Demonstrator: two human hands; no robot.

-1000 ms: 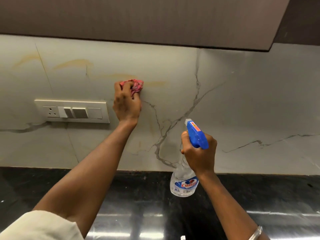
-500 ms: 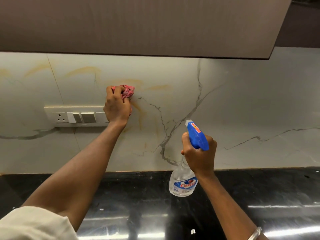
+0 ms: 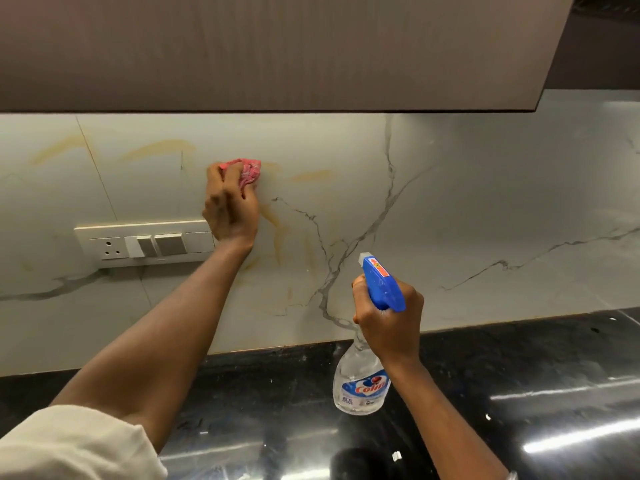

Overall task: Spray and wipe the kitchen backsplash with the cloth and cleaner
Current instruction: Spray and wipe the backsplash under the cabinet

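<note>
**Up against the marble: cloth on the wall, cleaner in hand**

High on the pale, grey-veined marble-look backsplash (image 3: 485, 202), the left hand (image 3: 230, 209) holds a crumpled pink cloth (image 3: 247, 169) against the wall. Its fingers are curled tightly round the wad, with only the top of the fabric showing above the knuckles. The cloth sits on the wall surface just above and to the right of a cream switch-and-socket plate (image 3: 145, 242), among yellowish-brown streaks (image 3: 311, 174) that run across and down the stone.

Lower and to the right, the right hand (image 3: 388, 320) grips the neck of a clear plastic spray bottle with a blue and red label (image 3: 362, 386). The fingers are wrapped fully round it beneath the blue trigger head (image 3: 382, 284), whose white nozzle points up and left toward the wall. The bottle hangs tilted in the air above the glossy black stone countertop (image 3: 519, 375), not touching it, and apart from the wall.

A dark brown overhead cabinet (image 3: 277, 50) fills the top of the view. A cream sleeve (image 3: 69, 448) covers the left upper arm at the bottom left corner.
</note>
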